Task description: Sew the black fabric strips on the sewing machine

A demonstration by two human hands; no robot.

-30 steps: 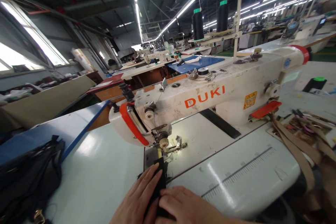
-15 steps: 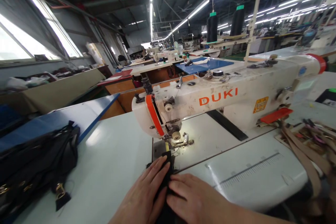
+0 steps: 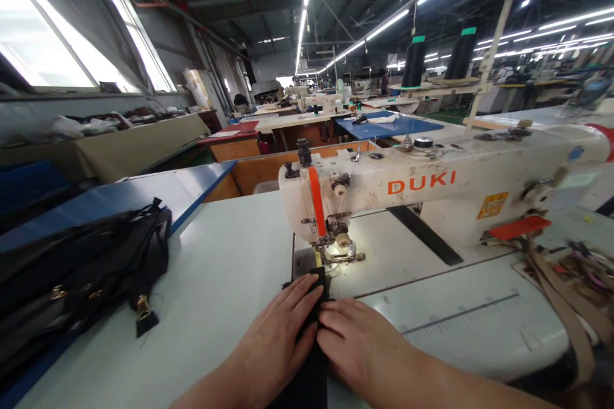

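A strip of black fabric (image 3: 307,377) runs from the lower edge of the head view up to the needle and presser foot of the white sewing machine (image 3: 422,185). My left hand (image 3: 275,326) lies on the fabric, its fingers stretched forward and pressing it down, thumb along the right. Close beside it, my right hand (image 3: 359,339) has its fingers curled with their tips on the fabric's right edge. The presser foot area (image 3: 343,255) is lit, just beyond my left fingertips. Where the needle meets the fabric is too small to make out.
A pile of black fabric pieces with gold metal clips (image 3: 96,275) lies on the left. Tan straps (image 3: 561,313) and scissors sit in a tray on the right. A ruler scale (image 3: 465,316) marks the table front. Black thread cones (image 3: 414,64) stand behind the machine.
The camera view has turned a little left, so the machine appears further right. Both hands keep the same hold on the black fabric, close to the presser foot.
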